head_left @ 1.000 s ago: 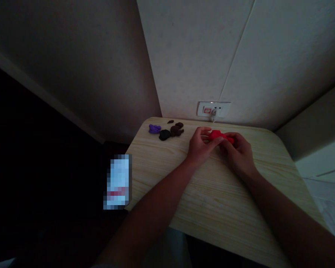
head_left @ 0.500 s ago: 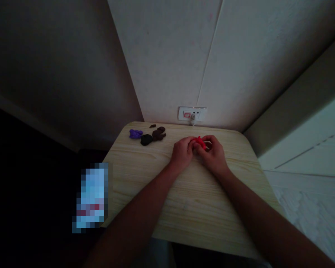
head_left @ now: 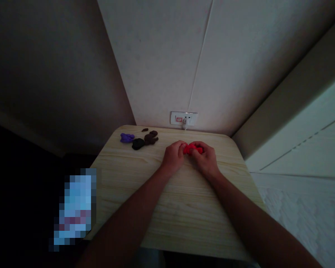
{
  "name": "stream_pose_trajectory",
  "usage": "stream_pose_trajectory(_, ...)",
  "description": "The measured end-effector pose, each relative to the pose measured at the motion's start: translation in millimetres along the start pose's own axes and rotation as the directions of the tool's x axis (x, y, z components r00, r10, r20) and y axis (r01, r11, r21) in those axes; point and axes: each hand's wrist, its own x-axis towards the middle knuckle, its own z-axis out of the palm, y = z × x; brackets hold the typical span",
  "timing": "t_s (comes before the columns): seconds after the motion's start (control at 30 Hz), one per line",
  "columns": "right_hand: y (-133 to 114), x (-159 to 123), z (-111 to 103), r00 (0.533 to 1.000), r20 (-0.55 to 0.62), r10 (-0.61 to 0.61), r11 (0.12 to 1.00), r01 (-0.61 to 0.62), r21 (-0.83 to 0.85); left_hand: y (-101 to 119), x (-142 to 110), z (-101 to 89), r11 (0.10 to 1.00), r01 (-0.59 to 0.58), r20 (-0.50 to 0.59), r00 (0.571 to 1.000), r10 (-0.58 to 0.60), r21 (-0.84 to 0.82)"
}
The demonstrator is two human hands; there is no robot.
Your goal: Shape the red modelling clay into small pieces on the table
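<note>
Red lump [head_left: 192, 148] held between left hand [head_left: 173, 157] and right hand [head_left: 206, 159]

Left hand: fingers closed on the left end of the red lump, thumb on the near side, back of the hand toward the camera. Right hand: clamped on the middle and right part, thumb pressed against the near face, fingers curled round the far side. The hands were close together, with the red lump bridging the narrow gap between their fingertips; a rounded portion showed inside the curl of the right hand. Much of its outline was covered by fingers, so the full shape could not be read. Whether its underside touched the tabletop [head_left: 167, 208] could not be told.

Both forearms lay over the wood-grained tabletop, converging toward its far side. Left of the left hand, well apart from it, lay a loose group: brown lump [head_left: 150, 139] nearest, black lump [head_left: 138, 144] against its left side, purple lump [head_left: 126, 138] just beyond to the left, and a small brown piece [head_left: 145, 130] set apart, nearer the back edge.

Behind the hands, low on the wall [head_left: 159, 67], was a socket plate [head_left: 173, 122] with a red switch [head_left: 179, 119] and an inserted plug [head_left: 184, 121]. At the tabletop's left edge: a bright, pixelated object [head_left: 76, 203], identity unreadable.
</note>
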Motion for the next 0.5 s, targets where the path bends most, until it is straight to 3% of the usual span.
stream_pose_trajectory(0.13,2.7,3.2,-1.1,0.999,0.003,0.040,0.994,-0.040,0.099,-6.0,2.8,1.8,0.982,0.054,0.020,0.998,-0.051,-0.178)
stream_pose_trajectory(0.27,9.6,6.7,-3.7,1.000,-0.013,0.001,0.991,0.001,0.135,-8.2,4.0,5.2,0.907,0.117,0.041,0.993,-0.110,-0.404)
stream_pose_trajectory(0.5,5.8,3.8,-4.1,0.999,-0.016,-0.045,0.998,0.046,0.053,-10.3,3.5,7.3,0.859,0.115,0.007,0.992,-0.129,-0.499)
